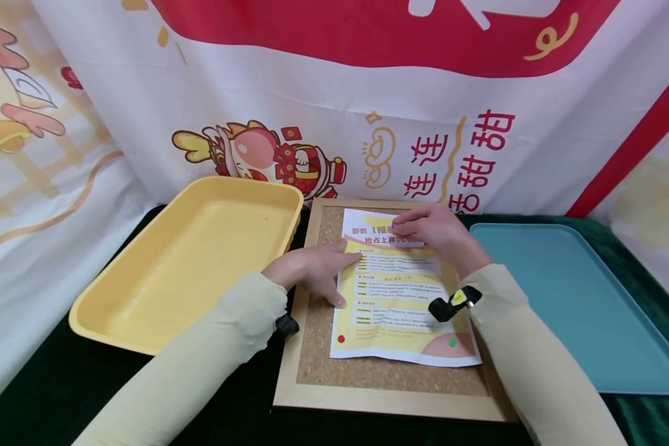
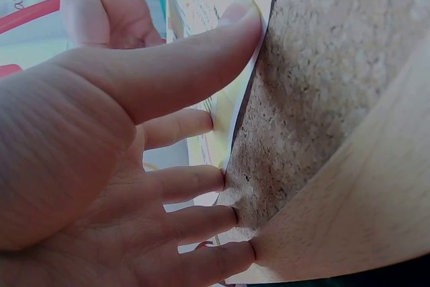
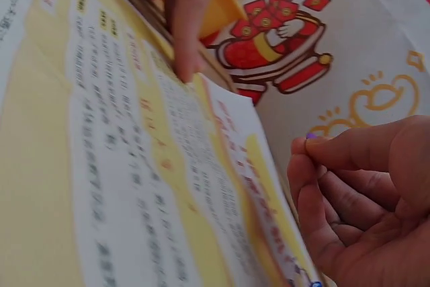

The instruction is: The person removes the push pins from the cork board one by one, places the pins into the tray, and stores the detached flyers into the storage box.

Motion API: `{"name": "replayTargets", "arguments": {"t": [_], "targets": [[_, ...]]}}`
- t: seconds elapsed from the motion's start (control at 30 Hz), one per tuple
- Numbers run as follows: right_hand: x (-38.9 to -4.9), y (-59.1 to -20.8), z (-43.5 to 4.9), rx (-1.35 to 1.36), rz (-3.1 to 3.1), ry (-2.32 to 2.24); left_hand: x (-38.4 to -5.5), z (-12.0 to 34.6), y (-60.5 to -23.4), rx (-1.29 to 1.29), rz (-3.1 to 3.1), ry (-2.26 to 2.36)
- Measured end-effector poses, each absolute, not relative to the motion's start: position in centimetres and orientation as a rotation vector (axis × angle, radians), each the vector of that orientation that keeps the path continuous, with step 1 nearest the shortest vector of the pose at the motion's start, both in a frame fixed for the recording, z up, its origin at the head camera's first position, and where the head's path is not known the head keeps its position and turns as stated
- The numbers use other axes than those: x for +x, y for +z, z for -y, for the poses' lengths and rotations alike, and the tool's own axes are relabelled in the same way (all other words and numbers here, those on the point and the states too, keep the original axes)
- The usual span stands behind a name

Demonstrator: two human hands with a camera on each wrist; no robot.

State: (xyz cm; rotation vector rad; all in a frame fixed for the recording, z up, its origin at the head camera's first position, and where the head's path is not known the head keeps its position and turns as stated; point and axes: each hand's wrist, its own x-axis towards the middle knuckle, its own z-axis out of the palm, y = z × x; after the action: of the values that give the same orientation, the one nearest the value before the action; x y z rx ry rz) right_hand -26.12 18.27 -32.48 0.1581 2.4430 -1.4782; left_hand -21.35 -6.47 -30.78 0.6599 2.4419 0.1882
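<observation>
A printed yellow-and-white paper sheet (image 1: 398, 297) lies on a wood-framed cork board (image 1: 390, 379). Two pins mark its near corners, a red pushpin (image 1: 341, 339) on the left and a green pushpin (image 1: 452, 342) on the right. My left hand (image 1: 319, 267) rests with spread fingers over the sheet's left edge; its thumb (image 2: 238, 21) presses the paper. Over the sheet's far part, my right hand (image 1: 437, 232) pinches a small purple pushpin (image 3: 311, 137) between thumb and forefinger. Most of that pin is hidden by the fingertips.
Left of the board stands a yellow tray (image 1: 184, 260). A blue-green tray (image 1: 585, 310) lies on the right. Both rest on a dark green cloth (image 1: 223, 402). A printed white and red curtain (image 1: 312, 80) hangs right behind the board.
</observation>
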Motion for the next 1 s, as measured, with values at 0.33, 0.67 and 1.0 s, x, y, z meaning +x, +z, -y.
{"name": "replayTargets", "arguments": {"t": [0.33,0.67,1.0], "targets": [[-24.4,-31.4,-22.3,0.175,-2.560,-1.589,-21.2,5.9,-30.6,0.690,-2.430,0.191],[-24.5,-31.3,-24.7,0.201,-2.579,-1.663,-21.3,5.8,-30.5,0.687,-2.425,0.174],[-24.8,-31.6,-26.0,0.323,-2.618,-1.657,-21.2,6.4,-30.6,0.660,-2.440,0.192]]}}
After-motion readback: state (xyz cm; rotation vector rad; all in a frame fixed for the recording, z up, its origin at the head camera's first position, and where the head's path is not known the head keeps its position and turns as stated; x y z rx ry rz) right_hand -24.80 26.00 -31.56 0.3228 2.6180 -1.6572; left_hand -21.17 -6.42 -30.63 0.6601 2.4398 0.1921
